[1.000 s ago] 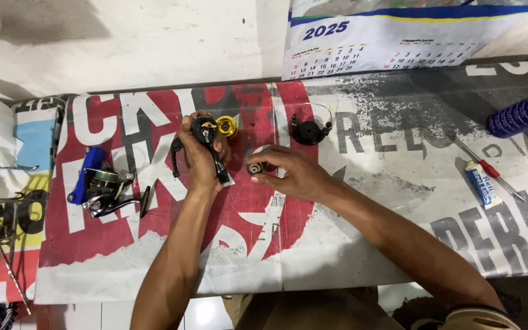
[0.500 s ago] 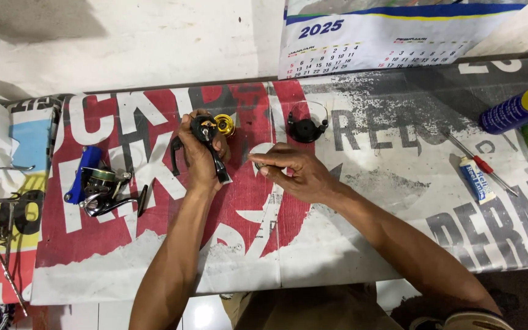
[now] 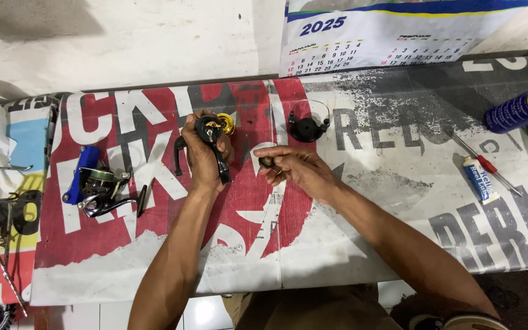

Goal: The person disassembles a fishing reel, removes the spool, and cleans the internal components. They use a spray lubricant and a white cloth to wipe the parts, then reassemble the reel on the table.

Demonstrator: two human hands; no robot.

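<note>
While our left hand (image 3: pixel 203 153) is closed around the black fishing reel (image 3: pixel 210 137) with its gold knob (image 3: pixel 225 124), held just above the printed banner (image 3: pixel 349 244) on the table, our right hand (image 3: pixel 294 166) pinches a small dark part (image 3: pixel 268 162) between the fingertips, just beside the reel but not touching it. We judge that this step goes well if we keep the reel steady in the left grip and the small part low over the banner, so that it cannot roll far if it slips. A round black cover (image 3: pixel 307 128) lies apart, behind the right hand.

As for containers, we see a blue spray can (image 3: pixel 520 108) lying at the right edge and a small white tube (image 3: pixel 480 178) near a red screwdriver (image 3: pixel 485 163); their contents we cannot see. A second reel with blue handle (image 3: pixel 96 186) rests at the left.
</note>
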